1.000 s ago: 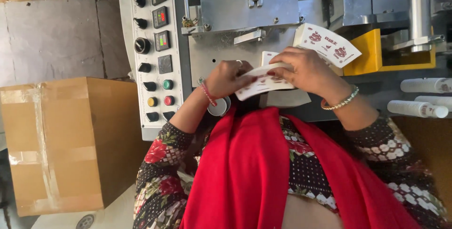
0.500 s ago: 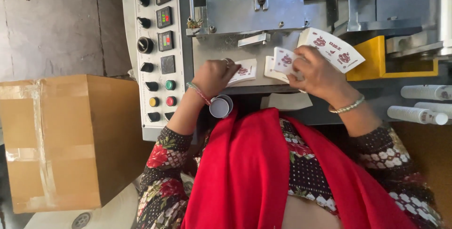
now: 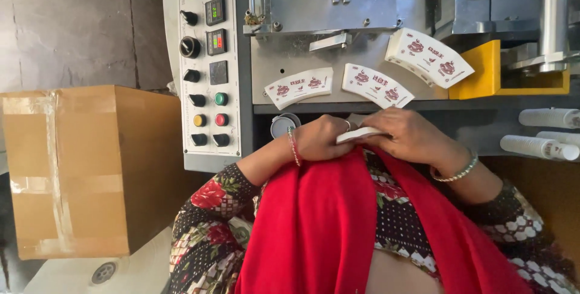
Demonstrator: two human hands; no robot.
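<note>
You drew both hands back from the machine shelf.
Your left hand (image 3: 323, 140) and right hand (image 3: 408, 135) closed together on a white paper-blank stack (image 3: 357, 135) between them.

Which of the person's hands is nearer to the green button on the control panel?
Left. The left hand sits just right of and below the green button, beside the panel. The right hand is farther right, beyond the white blanks both hands grip.

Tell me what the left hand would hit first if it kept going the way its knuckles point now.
The left hand points toward the right hand, both gripping a stack of white paper blanks. It would probably press into that stack and the right hand's fingers at once.
</note>
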